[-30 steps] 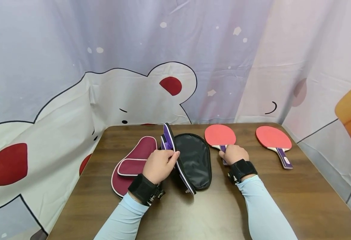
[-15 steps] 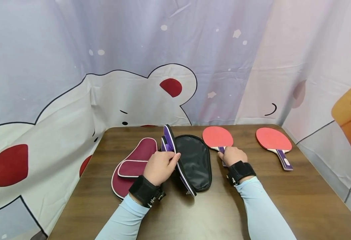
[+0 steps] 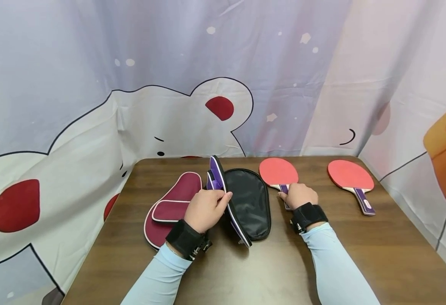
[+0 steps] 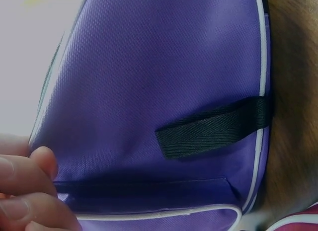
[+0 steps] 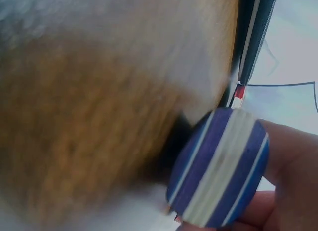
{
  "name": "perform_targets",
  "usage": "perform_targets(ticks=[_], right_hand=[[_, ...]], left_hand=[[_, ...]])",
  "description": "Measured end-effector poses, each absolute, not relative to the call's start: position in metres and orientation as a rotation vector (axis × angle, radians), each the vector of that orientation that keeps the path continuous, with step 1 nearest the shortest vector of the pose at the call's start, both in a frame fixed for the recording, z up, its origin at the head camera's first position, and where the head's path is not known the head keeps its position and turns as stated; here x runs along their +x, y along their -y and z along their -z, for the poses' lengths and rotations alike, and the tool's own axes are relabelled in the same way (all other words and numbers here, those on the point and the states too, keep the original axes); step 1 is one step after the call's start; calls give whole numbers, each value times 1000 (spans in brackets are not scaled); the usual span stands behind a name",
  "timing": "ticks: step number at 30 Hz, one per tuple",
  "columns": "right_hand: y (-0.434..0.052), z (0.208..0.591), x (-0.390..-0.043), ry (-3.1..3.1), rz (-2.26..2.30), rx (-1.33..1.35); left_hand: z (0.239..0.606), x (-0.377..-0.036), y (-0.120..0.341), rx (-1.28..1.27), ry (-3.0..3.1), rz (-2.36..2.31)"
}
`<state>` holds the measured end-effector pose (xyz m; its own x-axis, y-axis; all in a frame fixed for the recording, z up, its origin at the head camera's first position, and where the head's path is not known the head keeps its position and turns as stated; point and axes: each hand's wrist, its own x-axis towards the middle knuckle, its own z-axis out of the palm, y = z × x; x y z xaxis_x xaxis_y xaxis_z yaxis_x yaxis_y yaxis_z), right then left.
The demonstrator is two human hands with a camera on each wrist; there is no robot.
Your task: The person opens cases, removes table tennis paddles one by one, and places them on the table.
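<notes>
Paddle (image 3: 279, 173) barely shifted | right hand (image 3: 298, 195) fingers wrap its handle | left hand (image 3: 204, 208) pinches purple cover (image 3: 218, 182)

The purple case (image 4: 149, 92) is woven matt cloth with a black webbing strap (image 4: 213, 126). The surface (image 3: 246, 271) is dark wood-grain, semi-gloss. The paddle (image 3: 279, 171) has matt red rubber.

The surface (image 3: 360, 254) is dark brown wood. On it, at the left, lies a maroon case (image 3: 169, 203). Just beside it, to the right, lies a purple case (image 3: 246, 199), open, with its black lining up and one half raised. Further right lie two red paddles: one (image 3: 279, 173) near the open case, the other (image 3: 349, 177) well apart at the right edge.
</notes>
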<state>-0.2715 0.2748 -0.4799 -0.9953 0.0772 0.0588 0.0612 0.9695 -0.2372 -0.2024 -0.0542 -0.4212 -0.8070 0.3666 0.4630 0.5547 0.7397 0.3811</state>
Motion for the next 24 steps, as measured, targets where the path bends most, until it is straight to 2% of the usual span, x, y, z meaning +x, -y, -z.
perform_targets(ticks=[6, 14, 18, 24], right_hand=[[-267, 456, -259, 2967, -407, -40], [-213, 405, -218, 2643, -733, 561], [-188, 397, -199, 2582, -814, 771], [-165, 401, -186, 2590, -811, 870]], left_hand=[[422, -202, 55, -706, 2593, 734], [420, -206, 54, -712, 2604, 726], [419, -205, 53, -710, 2617, 731], [421, -204, 55, -701, 2624, 733]])
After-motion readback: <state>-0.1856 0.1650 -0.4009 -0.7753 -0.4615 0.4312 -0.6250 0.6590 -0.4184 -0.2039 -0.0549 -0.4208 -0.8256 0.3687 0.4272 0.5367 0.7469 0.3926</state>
